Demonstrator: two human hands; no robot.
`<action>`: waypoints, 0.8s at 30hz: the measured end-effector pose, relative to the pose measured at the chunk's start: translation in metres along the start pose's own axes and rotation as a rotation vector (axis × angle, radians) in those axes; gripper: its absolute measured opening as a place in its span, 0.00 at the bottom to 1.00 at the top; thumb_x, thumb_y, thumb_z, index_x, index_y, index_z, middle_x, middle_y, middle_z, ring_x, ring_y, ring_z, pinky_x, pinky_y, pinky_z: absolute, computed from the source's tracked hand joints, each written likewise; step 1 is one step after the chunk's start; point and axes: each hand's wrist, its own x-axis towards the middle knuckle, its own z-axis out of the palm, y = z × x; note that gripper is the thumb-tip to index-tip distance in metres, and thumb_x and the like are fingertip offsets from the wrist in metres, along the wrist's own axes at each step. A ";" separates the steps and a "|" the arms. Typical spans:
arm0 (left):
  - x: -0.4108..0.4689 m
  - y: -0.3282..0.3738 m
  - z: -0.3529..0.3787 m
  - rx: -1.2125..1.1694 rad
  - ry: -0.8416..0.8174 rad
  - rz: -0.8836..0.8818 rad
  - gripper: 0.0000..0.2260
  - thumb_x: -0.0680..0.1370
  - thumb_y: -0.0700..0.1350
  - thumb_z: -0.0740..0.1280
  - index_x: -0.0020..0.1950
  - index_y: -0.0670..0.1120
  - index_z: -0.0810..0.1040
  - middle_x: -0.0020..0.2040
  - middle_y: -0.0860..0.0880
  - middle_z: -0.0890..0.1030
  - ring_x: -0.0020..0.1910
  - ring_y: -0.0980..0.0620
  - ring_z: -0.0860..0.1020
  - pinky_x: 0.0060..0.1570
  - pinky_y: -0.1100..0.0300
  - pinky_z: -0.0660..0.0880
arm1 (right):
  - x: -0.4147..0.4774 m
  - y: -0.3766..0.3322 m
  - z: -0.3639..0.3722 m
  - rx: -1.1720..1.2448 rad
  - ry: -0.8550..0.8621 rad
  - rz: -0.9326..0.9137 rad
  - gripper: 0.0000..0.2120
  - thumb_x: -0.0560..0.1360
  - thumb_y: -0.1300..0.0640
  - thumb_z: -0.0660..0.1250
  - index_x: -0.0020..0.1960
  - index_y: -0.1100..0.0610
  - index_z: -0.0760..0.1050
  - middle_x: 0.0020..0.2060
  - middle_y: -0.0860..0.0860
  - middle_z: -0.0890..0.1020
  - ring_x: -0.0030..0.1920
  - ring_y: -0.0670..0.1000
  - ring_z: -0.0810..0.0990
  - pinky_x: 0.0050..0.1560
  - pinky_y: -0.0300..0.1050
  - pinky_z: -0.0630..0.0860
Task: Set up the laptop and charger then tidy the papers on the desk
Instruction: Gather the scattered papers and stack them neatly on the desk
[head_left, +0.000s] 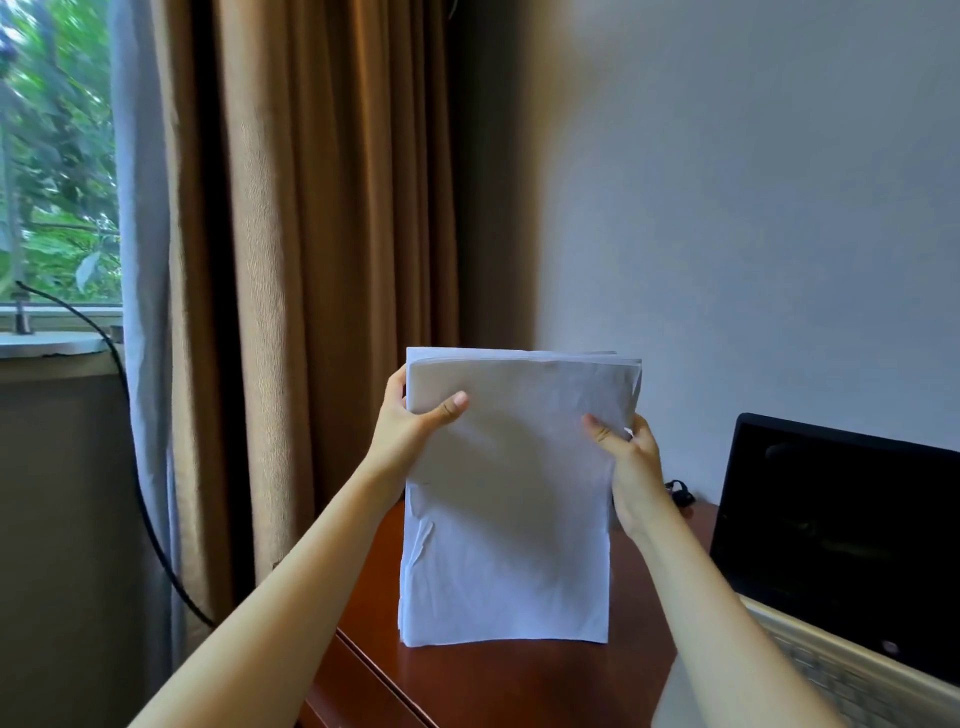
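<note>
Stack of papers stands upright on its bottom edge on the desk, near the desk's left end. Sheets are white and slightly creased, with the top edges not quite level.

Left hand grips the stack's left edge near the top. The thumb lies across the front sheet and the fingers are curled behind, mostly hidden by the paper. Right hand grips the right edge a little lower, thumb on the front, fingers wrapped round the back. Both hands are clamped on the stack.

Desk is dark reddish wood with a glossy top.

Laptop sits open on the desk to the right of the papers, apart from them. Its screen is dark and the keyboard deck is pale.

A small black cord lies on the desk behind the right hand; where it ends cannot be told.

Brown curtain hangs behind the desk's left end. Window is at far left with green leaves outside. A black cable runs down from the sill.
</note>
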 end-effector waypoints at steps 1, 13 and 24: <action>0.000 0.000 0.001 -0.016 0.026 0.001 0.37 0.61 0.48 0.78 0.66 0.45 0.67 0.51 0.48 0.79 0.46 0.52 0.81 0.38 0.62 0.79 | 0.001 0.000 -0.001 0.026 -0.012 0.019 0.17 0.67 0.63 0.73 0.54 0.58 0.73 0.49 0.57 0.80 0.49 0.57 0.79 0.57 0.54 0.75; -0.009 0.012 0.015 -0.052 0.234 -0.044 0.09 0.66 0.39 0.77 0.38 0.48 0.79 0.37 0.51 0.81 0.34 0.54 0.79 0.37 0.61 0.79 | -0.008 -0.006 0.003 -0.050 -0.050 -0.033 0.13 0.70 0.71 0.70 0.50 0.59 0.74 0.45 0.54 0.81 0.47 0.57 0.80 0.52 0.50 0.77; 0.004 0.017 -0.029 -0.288 0.499 -0.172 0.09 0.66 0.43 0.76 0.43 0.47 0.80 0.44 0.49 0.82 0.43 0.50 0.80 0.44 0.57 0.78 | -0.029 0.047 -0.052 -0.164 -0.252 0.302 0.29 0.52 0.57 0.82 0.50 0.61 0.78 0.45 0.54 0.84 0.45 0.54 0.83 0.45 0.44 0.80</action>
